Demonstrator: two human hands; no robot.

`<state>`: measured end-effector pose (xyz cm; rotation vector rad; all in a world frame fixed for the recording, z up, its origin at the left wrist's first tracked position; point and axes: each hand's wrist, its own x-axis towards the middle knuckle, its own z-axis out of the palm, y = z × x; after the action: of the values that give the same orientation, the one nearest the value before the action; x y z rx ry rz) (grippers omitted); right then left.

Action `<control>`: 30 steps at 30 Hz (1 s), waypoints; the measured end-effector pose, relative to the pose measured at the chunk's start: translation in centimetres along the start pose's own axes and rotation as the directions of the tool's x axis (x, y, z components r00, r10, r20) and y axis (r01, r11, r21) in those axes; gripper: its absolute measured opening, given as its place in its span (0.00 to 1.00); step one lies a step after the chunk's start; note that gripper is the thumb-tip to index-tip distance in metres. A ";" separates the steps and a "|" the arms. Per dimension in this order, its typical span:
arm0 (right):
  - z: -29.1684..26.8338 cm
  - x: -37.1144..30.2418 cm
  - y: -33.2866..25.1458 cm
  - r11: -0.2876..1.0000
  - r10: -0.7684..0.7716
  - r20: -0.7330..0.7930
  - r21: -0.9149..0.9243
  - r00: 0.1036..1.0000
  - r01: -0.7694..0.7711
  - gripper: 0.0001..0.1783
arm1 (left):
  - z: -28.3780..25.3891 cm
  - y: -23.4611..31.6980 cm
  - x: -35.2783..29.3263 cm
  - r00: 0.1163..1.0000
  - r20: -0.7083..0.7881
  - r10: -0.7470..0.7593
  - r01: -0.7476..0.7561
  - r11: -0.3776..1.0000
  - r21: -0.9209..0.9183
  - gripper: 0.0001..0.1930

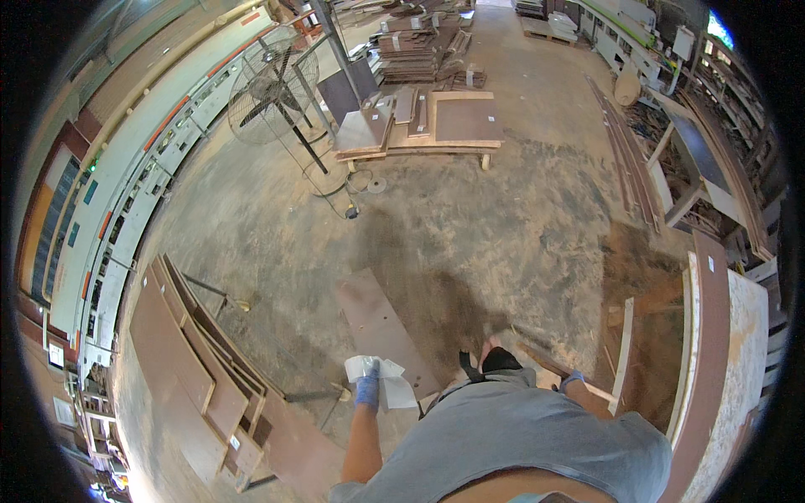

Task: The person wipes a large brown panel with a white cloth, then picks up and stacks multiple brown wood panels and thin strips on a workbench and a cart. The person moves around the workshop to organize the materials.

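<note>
grey shirt (520, 436): nearest the camera, the person's own torso, bent forward over the floor.
stacked boards (193, 360): far left, brown panels leaning in a row, their edges fanned toward the open floor.
left hand (367, 390): blue-gloved, grip closed on white sheets (381, 377), held out clear of the body above the floor.
flat board (381, 323): lies on the dusty floor just beyond the sheets, its long edges free.
right hand (572, 381): blue-gloved, beside a thin wooden strip (570, 373); i cannot tell whether the grip holds it.
tall panel (713, 360): upright at right, hemming that side.
room: wide bare floor ahead, toward the fan (277, 84).
</note>
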<state>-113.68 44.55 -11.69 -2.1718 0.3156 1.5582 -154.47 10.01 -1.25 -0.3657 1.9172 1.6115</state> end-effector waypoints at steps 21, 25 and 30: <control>58.3 -9.5 -13.9 0.969 -0.103 0.272 -0.188 0.957 0.157 0.20 | 25.8 25.5 42.7 0.966 0.172 -0.192 0.227 0.950 -0.215 0.26; 69.7 -12.7 -14.2 0.971 -0.092 0.554 -0.133 0.828 0.197 0.18 | 27.4 30.7 51.8 0.971 0.130 -0.203 0.226 0.955 -0.195 0.24; 82.1 -17.3 -14.3 0.956 -0.233 0.515 -0.034 0.825 0.292 0.21 | 31.2 40.5 59.7 0.991 0.132 -0.007 0.016 0.997 -0.072 0.24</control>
<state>-182.00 95.22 -13.90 -1.6929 -0.2401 1.9337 -215.63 58.95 -7.56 -0.2921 1.7593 1.6589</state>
